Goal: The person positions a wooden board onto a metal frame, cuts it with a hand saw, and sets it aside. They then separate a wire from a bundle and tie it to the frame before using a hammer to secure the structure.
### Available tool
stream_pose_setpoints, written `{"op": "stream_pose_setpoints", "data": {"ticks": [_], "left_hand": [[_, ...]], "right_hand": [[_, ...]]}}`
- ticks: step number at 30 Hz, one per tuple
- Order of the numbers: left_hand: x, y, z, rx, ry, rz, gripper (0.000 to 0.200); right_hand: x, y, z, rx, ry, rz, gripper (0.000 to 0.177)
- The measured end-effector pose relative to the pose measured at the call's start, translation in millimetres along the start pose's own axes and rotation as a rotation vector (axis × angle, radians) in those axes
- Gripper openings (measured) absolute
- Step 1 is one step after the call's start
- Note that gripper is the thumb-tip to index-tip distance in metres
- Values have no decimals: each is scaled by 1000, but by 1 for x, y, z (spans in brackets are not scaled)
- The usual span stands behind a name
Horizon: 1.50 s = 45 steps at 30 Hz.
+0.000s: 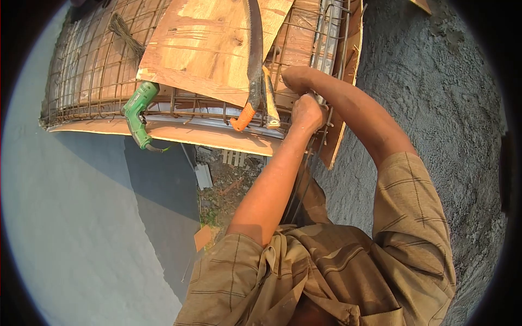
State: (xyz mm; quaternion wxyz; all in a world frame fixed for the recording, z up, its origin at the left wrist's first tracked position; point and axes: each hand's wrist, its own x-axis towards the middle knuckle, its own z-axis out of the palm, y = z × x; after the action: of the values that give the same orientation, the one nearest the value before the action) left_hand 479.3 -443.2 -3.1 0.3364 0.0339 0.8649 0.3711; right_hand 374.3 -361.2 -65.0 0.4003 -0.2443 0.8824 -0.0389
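My left hand (308,115) is closed in a fist at the corner of the steel rebar cage (333,38); whatever it grips is hidden. Just beyond it, my right hand (296,80) bends down sharply at the wrist, its fingers out of sight behind the left fist. Left of the hands lies a hammer (269,98) with a yellowish handle. Beside that, a handsaw (253,60) with an orange handle rests across a loose plywood sheet (201,43). A green power drill (140,111) lies at the sheet's near left corner, over the rebar.
A plywood form edge (179,132) runs along the near side, with a drop to rubble-strewn ground (228,179) below. Bundled tie wire (126,35) lies on the rebar at upper left. Rough grey concrete (429,98) spans the right; a smooth grey wall (81,217) stands left.
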Motion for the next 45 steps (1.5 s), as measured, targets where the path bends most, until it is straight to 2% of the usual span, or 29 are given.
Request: {"op": "stream_pose_setpoints", "data": {"ticks": [2,3,6,9,11,14,16,19,22,25,28,31,37,40,41,44,45], "left_hand": [[19,-15,9,-27,68,-14,32],[24,-16,19,-63,164,-92,25],[12,-7,11,-28,110,-8,31],[34,-42,29,-268,20,57,37],[33,-36,25,-388,-44,-52,41],[40,-41,38,-664,-136,-157,41],[39,-34,26,-730,-180,-177,39],[40,-38,19,-805,-301,-179,35],[51,-43,21,-874,-389,-184,35],[60,-47,17,-872,-467,-229,37],[65,-55,18,-952,-559,-224,43],[66,-57,17,-964,-576,-240,43],[47,-51,5,-988,-541,-179,28],[34,-41,0,-969,-496,-184,23],[34,-42,2,-968,-484,-153,30],[22,-31,-1,-438,-225,-64,43],[15,-32,-2,-401,-137,39,68]], "right_hand": [[16,8,9,62,9,36,25],[18,9,13,44,22,55,26],[14,8,9,-30,40,91,25],[4,7,-5,-123,0,38,18],[-19,10,-21,-171,-53,-28,15],[-70,11,-38,290,326,99,16],[-113,19,-39,452,346,136,7],[-132,29,-4,304,273,96,7],[-130,25,23,137,409,132,17],[-130,16,19,63,356,241,13],[-132,17,9,25,277,190,9],[-126,22,30,-42,444,170,10],[-128,21,49,-27,683,70,15],[-147,16,18,88,475,32,19],[-149,14,10,138,399,37,18],[-142,13,15,-117,558,-17,18],[-138,14,14,-159,551,-31,19]]}}
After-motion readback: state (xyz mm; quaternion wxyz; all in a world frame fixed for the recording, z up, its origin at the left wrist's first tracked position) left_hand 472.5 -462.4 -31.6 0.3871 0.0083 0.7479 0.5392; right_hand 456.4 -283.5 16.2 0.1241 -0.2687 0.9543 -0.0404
